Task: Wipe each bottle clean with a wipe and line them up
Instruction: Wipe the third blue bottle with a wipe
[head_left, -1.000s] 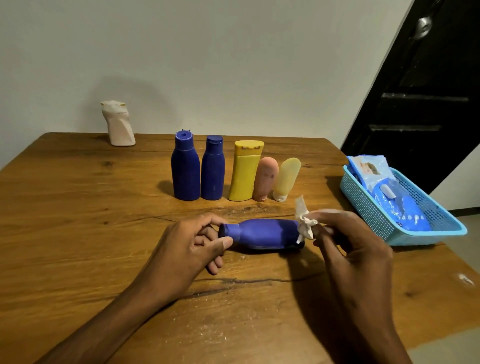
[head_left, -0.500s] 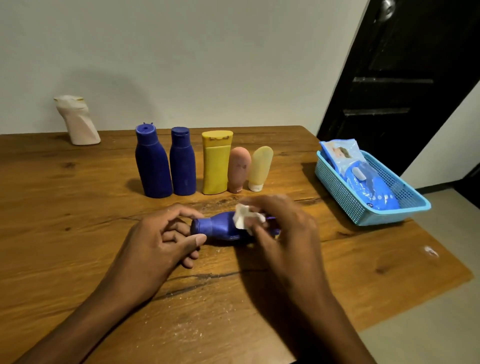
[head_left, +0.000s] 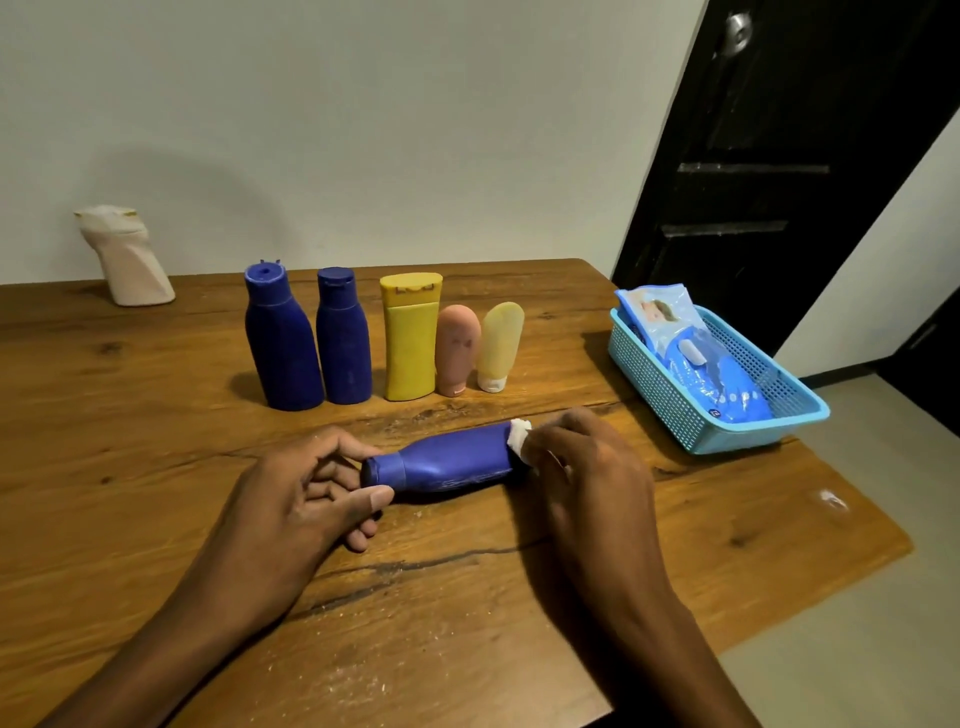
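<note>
A dark blue bottle (head_left: 451, 462) lies on its side on the wooden table (head_left: 156, 467), cap to the left. My left hand (head_left: 306, 499) pinches its cap end. My right hand (head_left: 587, 467) presses a crumpled white wipe (head_left: 519, 437) against the bottle's base end. Behind them a row stands upright: two blue bottles (head_left: 283, 338) (head_left: 343, 338), a yellow bottle (head_left: 410, 338), a pink tube (head_left: 457, 351) and a pale yellow tube (head_left: 498, 345).
A light blue basket (head_left: 670, 395) at the right holds a blue pack of wipes (head_left: 717, 379). A beige bottle (head_left: 127, 257) stands alone at the far left by the wall. The table's right edge drops to the floor; a dark door stands behind.
My right hand slid the wipe from the bottle's base to its middle, then back to the base end. My left hand kept hold of the cap. The camera view shifted.
</note>
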